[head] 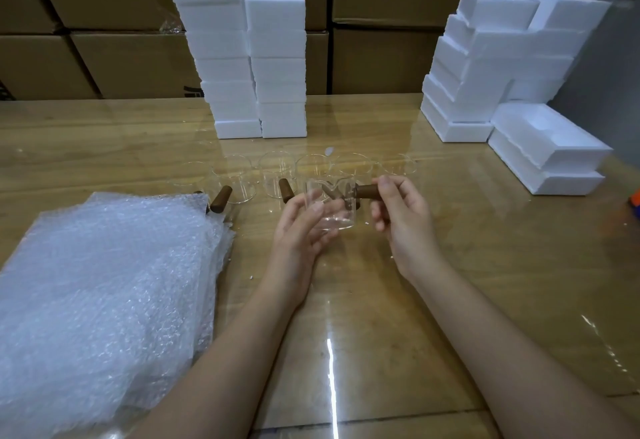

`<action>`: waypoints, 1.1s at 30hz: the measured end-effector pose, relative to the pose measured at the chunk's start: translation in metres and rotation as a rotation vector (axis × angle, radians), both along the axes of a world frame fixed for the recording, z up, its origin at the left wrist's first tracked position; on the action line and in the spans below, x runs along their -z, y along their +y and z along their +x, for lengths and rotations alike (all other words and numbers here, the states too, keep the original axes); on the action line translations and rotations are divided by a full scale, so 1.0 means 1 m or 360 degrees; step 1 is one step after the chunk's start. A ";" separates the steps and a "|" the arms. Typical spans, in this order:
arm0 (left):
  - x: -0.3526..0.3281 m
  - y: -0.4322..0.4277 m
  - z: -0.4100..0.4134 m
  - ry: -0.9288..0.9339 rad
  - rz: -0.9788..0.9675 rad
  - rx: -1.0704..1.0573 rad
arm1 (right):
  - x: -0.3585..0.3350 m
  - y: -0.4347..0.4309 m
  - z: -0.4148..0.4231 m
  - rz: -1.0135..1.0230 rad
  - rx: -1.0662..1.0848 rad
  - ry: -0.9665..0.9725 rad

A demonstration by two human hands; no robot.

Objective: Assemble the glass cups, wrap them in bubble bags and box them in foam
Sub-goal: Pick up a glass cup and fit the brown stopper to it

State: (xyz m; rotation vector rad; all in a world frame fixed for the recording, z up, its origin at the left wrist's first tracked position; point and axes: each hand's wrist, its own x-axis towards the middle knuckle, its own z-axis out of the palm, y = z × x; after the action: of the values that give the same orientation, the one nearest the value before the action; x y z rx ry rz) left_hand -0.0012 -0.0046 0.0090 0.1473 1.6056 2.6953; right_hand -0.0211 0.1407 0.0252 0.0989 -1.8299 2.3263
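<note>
A clear glass cup (332, 206) is held above the table between both hands. My left hand (301, 227) cradles its left side with the fingers curved round the glass. My right hand (401, 210) pinches a brown wooden handle (367, 191) that meets the cup's right side. Behind the hands stands a row of several empty glass cups (277, 175). Two of them show brown handles (221, 198). A stack of bubble bags (104, 286) lies at the left.
Two tall stacks of white foam boxes (249, 57) stand at the back centre. More foam halves (502, 64) are piled at the right, some lying open (550, 147). Cardboard cartons (104, 23) line the wall behind the glossy wooden table (381, 300).
</note>
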 end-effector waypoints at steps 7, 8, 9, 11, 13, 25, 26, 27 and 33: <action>-0.002 0.002 -0.001 -0.0102 0.0137 -0.0013 | 0.004 -0.001 0.001 0.0057 0.0052 0.0088; -0.001 0.001 -0.002 -0.0119 0.0176 -0.0035 | 0.005 -0.001 0.001 0.0071 0.0061 0.0097; -0.001 0.000 -0.002 -0.0121 0.0201 -0.0061 | 0.005 -0.001 0.000 0.0094 0.0064 0.0111; -0.001 0.000 0.000 -0.0090 0.0197 -0.0138 | 0.007 -0.001 -0.001 0.0185 0.0024 0.0153; -0.001 0.000 0.002 -0.0071 0.0135 -0.0280 | 0.008 0.003 0.001 0.0408 -0.0051 0.0202; -0.042 -0.019 0.023 0.0517 -0.1985 -0.0802 | 0.014 0.017 0.007 0.1928 -0.0150 0.0603; -0.051 -0.027 0.025 0.0560 -0.2146 -0.0908 | 0.014 0.017 0.007 0.1930 -0.0124 0.0600; -0.060 -0.036 0.027 0.0565 -0.2277 -0.1003 | 0.014 0.017 0.008 0.1911 -0.0109 0.0590; -0.082 -0.110 0.036 -0.0375 -0.3052 -0.1101 | 0.011 0.020 0.011 0.1888 -0.0128 0.0559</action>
State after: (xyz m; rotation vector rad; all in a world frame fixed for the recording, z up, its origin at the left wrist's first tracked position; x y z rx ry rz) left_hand 0.0353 -0.1143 0.0914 -0.7286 3.3816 0.1429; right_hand -0.0105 0.1607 0.0146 0.6669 -2.6778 0.8515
